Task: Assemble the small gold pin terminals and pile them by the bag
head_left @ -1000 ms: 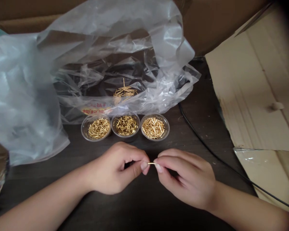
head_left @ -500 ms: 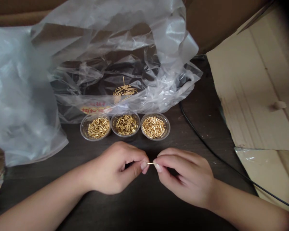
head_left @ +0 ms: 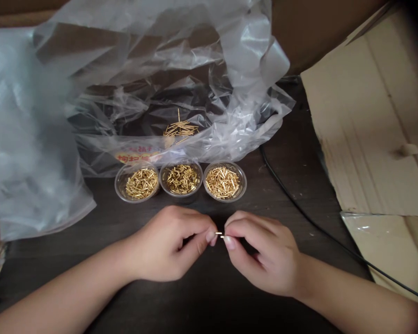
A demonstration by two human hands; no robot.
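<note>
My left hand (head_left: pixel 181 243) pinches a small gold pin (head_left: pixel 218 233) between thumb and forefinger. Facing it, my right hand (head_left: pixel 261 250) pinches another small gold piece (head_left: pixel 222 237), of which only a short tip shows. The two pieces lie close together, slightly offset. Beyond my hands stand three round clear cups in a row: the left cup (head_left: pixel 141 183) and the right cup (head_left: pixel 224 182) hold bright gold pieces, the middle cup (head_left: pixel 181 180) darker gold ones. Several long thin gold pins (head_left: pixel 181 127) lie on the plastic bag behind the cups.
A large crumpled clear plastic bag (head_left: pixel 135 102) spreads behind the cups, and a cloudy bag (head_left: pixel 38 139) is at the left. On the right, a black cable (head_left: pixel 299 211) runs across the dark table (head_left: pixel 125 297) beside cardboard (head_left: pixel 365 125).
One gold piece spanned both fingertips before; now two separate tips show, out of line with each other. My right hand has shifted slightly, and the view has moved a little.
</note>
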